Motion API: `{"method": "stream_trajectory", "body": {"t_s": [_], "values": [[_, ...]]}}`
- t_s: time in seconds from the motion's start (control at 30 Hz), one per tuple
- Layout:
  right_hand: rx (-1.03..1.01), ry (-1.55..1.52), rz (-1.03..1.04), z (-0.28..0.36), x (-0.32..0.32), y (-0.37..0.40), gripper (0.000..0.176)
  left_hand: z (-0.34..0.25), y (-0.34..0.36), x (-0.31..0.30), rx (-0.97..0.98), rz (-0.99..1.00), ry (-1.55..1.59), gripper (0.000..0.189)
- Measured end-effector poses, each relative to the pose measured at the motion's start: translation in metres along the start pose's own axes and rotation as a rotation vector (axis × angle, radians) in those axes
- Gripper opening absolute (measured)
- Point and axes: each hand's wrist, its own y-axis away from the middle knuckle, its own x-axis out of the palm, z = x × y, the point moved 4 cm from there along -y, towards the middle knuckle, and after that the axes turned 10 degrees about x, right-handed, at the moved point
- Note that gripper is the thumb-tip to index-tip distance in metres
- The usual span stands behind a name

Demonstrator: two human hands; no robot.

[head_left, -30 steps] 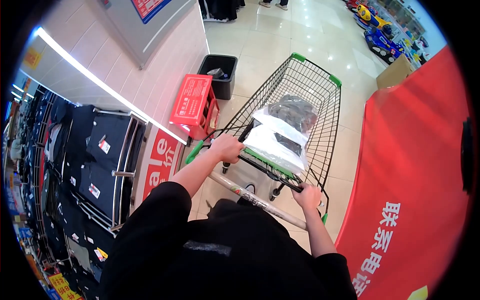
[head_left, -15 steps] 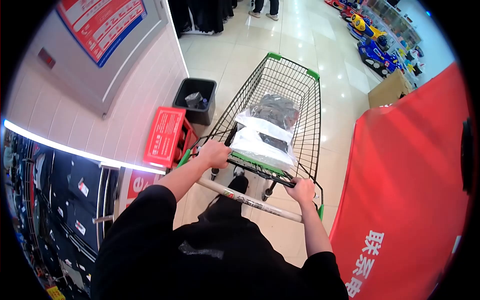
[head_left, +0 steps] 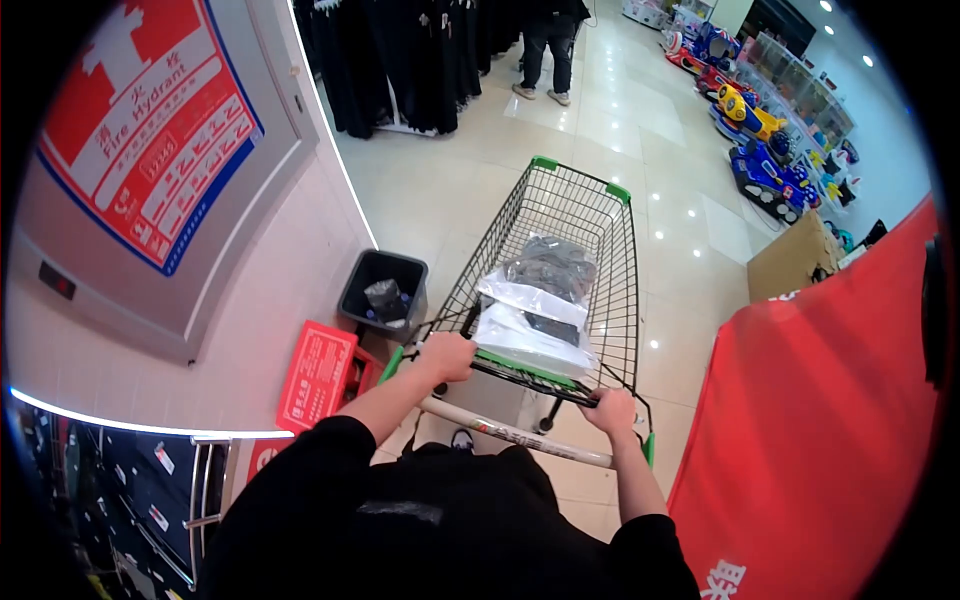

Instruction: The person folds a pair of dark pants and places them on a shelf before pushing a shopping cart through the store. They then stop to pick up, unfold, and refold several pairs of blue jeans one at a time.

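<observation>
A black wire shopping cart [head_left: 617, 270] with green corner pieces stands in front of me. My left hand [head_left: 446, 357] is closed around the left part of its near basket rim. Farther right on the same rim, my right hand [head_left: 612, 410] is closed too. The white handlebar [head_left: 520, 435] runs below my wrists, and neither hand's fingers are on it. Inside the cart lie clear plastic packages: a dark grey folded one [head_left: 550, 265] at the far side and white ones [head_left: 530, 345] nearer me.
Left are a fire hydrant cabinet [head_left: 200, 270], a black bin [head_left: 415, 295] and a red box [head_left: 318, 375]. A red banner [head_left: 810, 430] borders the right side. Ahead are hanging black clothes [head_left: 400, 60], a standing person [head_left: 548, 55], a cardboard box [head_left: 790, 262] and toy rides [head_left: 765, 180].
My view has tilted up, so the cart sits lower in it and more of the aisle, person and hydrant sign shows. Both hands keep their hold on the rim.
</observation>
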Motion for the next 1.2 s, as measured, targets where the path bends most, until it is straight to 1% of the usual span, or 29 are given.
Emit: {"method": "stream_trajectory", "body": {"t_s": [0.07, 0.17, 0.23, 0.27, 0.3, 0.33, 0.4, 0.43, 0.5, 0.53, 0.6, 0.7, 0.73, 0.8, 0.87, 0.93, 1.0, 1.07, 1.2], "values": [[0.004, -0.015, 0.033, 0.004, -0.012, -0.028, 0.035, 0.006, -0.015, -0.019, -0.014, -0.008, 0.046, 0.023], [-0.062, -0.021, 0.021, 0.007, -0.033, -0.094, 0.034, 0.027, -0.057, -0.039, -0.065, -0.034, 0.081, 0.024], [-0.174, 0.026, -0.051, 0.011, -0.044, -0.142, 0.033, 0.046, -0.088, -0.048, -0.109, -0.075, 0.093, 0.026], [-0.186, 0.015, -0.062, 0.011, -0.049, -0.167, 0.033, 0.056, -0.103, -0.050, -0.119, -0.084, 0.078, 0.026], [-0.148, 0.020, -0.010, 0.007, -0.030, -0.145, 0.034, 0.054, -0.093, -0.030, -0.101, -0.048, 0.102, 0.027], [-0.163, 0.020, 0.035, 0.007, -0.032, -0.171, 0.034, 0.061, -0.107, -0.037, -0.132, -0.033, 0.120, 0.027], [-0.247, 0.076, -0.002, 0.004, -0.027, -0.216, 0.035, 0.070, -0.132, -0.050, -0.212, -0.003, 0.146, 0.028], [-0.302, 0.059, -0.053, 0.003, -0.030, -0.235, 0.035, 0.073, -0.142, -0.058, -0.221, -0.001, 0.133, 0.029], [-0.289, 0.054, -0.015, 0.006, -0.032, -0.274, 0.037, 0.080, -0.161, -0.073, -0.246, -0.014, 0.122, 0.029], [-0.283, 0.084, 0.013, 0.016, -0.026, -0.275, 0.038, 0.089, -0.159, -0.068, -0.249, -0.020, 0.142, 0.029], [-0.297, 0.111, 0.030, 0.017, -0.027, -0.309, 0.039, 0.093, -0.179, -0.074, -0.269, -0.045, 0.156, 0.029], [-0.333, 0.150, 0.062, 0.016, -0.030, -0.370, 0.041, 0.105, -0.212, -0.084, -0.330, -0.028, 0.134, 0.027], [-0.348, 0.157, 0.079, 0.017, -0.029, -0.385, 0.041, 0.111, -0.220, -0.081, -0.333, -0.072, 0.129, 0.026], [-0.396, 0.163, 0.103, 0.028, -0.027, -0.411, 0.041, 0.123, -0.225, -0.071, -0.350, -0.110, 0.156, 0.025], [-0.465, 0.135, 0.073, 0.032, -0.036, -0.446, 0.040, 0.130, -0.243, -0.077, -0.399, -0.134, 0.159, 0.026], [-0.463, 0.180, 0.108, 0.035, -0.035, -0.483, 0.038, 0.138, -0.260, -0.082, -0.443, -0.130, 0.198, 0.028], [-0.535, 0.161, 0.117, 0.055, -0.035, -0.505, 0.041, 0.154, -0.265, -0.087, -0.472, -0.105, 0.227, 0.031], [-0.556, 0.177, 0.127, 0.070, -0.044, -0.535, 0.041, 0.163, -0.279, -0.102, -0.523, -0.085, 0.222, 0.033], [-0.670, 0.199, 0.116, 0.102, -0.056, -0.596, 0.042, 0.184, -0.304, -0.142, -0.599, -0.093, 0.290, 0.031]]}}
